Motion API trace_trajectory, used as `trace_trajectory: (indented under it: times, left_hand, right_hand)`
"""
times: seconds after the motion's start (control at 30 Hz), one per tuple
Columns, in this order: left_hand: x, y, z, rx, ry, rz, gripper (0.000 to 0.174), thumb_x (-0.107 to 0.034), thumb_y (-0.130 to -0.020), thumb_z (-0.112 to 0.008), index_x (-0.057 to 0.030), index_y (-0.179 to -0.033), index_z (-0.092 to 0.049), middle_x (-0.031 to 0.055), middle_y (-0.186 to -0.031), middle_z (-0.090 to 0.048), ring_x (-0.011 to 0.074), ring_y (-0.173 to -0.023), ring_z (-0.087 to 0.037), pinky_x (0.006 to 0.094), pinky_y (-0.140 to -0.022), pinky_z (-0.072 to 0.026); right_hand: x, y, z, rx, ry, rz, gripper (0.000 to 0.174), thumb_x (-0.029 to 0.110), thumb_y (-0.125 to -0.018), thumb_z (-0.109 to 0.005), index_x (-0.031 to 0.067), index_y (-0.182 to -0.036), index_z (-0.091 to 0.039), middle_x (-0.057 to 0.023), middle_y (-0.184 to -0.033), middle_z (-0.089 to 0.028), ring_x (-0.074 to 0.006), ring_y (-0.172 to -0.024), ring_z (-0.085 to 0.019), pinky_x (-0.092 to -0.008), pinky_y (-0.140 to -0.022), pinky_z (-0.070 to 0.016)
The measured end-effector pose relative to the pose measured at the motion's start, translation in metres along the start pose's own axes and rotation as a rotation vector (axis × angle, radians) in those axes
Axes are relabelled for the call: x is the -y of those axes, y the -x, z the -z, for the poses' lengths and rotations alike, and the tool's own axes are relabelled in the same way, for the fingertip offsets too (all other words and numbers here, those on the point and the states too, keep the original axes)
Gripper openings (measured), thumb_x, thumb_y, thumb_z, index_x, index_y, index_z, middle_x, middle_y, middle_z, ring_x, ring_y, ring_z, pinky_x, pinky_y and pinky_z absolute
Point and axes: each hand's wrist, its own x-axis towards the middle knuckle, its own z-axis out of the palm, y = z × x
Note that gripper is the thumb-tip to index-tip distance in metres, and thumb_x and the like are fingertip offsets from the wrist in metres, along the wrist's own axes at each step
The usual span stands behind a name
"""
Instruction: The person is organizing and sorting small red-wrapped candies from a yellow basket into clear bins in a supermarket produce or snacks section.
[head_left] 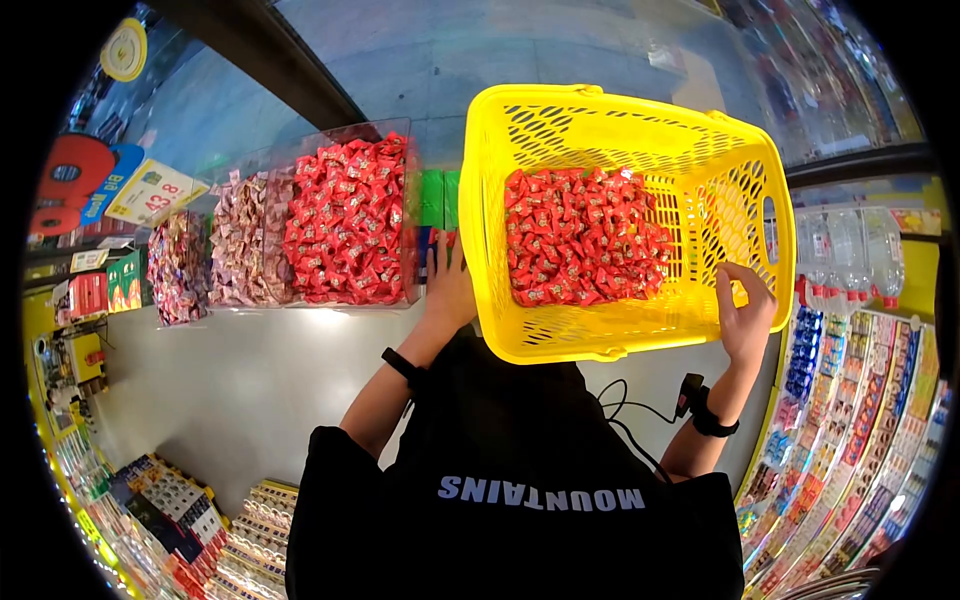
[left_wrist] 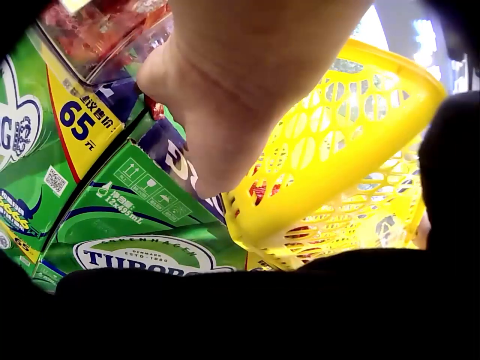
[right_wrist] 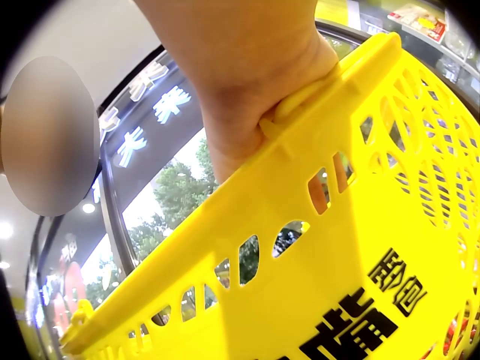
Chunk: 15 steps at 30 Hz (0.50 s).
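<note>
Basket [head_left: 600,335] held upper centre of frame, just beside bin [head_left: 350,215], red candies [head_left: 585,235] kept inside. Right rim gripped by right hand [head_left: 745,312], fingers curled. Left wall braced by flat left hand [head_left: 450,288], fingers straight, likely for steadiness.

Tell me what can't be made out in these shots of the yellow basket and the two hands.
- Left hand fingertips: partly behind the basket wall in the head view, cut off at the top edge in the left wrist view; its hold is unclear.
- Print on the red candies: too small, head view.
- Black lettering on the basket: cut by the bottom edge, right wrist view.
</note>
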Motion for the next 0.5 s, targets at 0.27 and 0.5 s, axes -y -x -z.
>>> trace_trajectory:
  times: [0.27,0.5]
  left_hand:
    - [0.009,-0.016,-0.006,-0.301,-0.431,0.023,0.058,-0.020,-0.099,-0.056,-0.0010,-0.153,-0.055,0.0200,-0.172,-0.036,0.0396,-0.162,-0.024,0.0594,-0.130,-0.0210]
    - [0.001,-0.039,0.018,-0.390,-0.543,0.018,0.018,-0.017,-0.088,-0.069,-0.0055,-0.087,-0.083,0.0243,-0.162,-0.050,0.0382,-0.162,-0.026,0.0596,-0.134,-0.0130]
  right_hand:
    - [-0.002,-0.002,-0.002,0.015,0.000,0.009,0.011,0.003,-0.095,-0.074,-0.0050,-0.102,-0.075,-0.0156,-0.094,-0.078,-0.0267,-0.085,-0.076,-0.0355,-0.081,-0.0575]
    - [-0.003,0.000,-0.003,0.026,0.039,-0.006,0.012,0.005,-0.096,-0.074,-0.0050,-0.102,-0.076,-0.0156,-0.093,-0.078,-0.0259,-0.084,-0.075,-0.0353,-0.080,-0.0571]
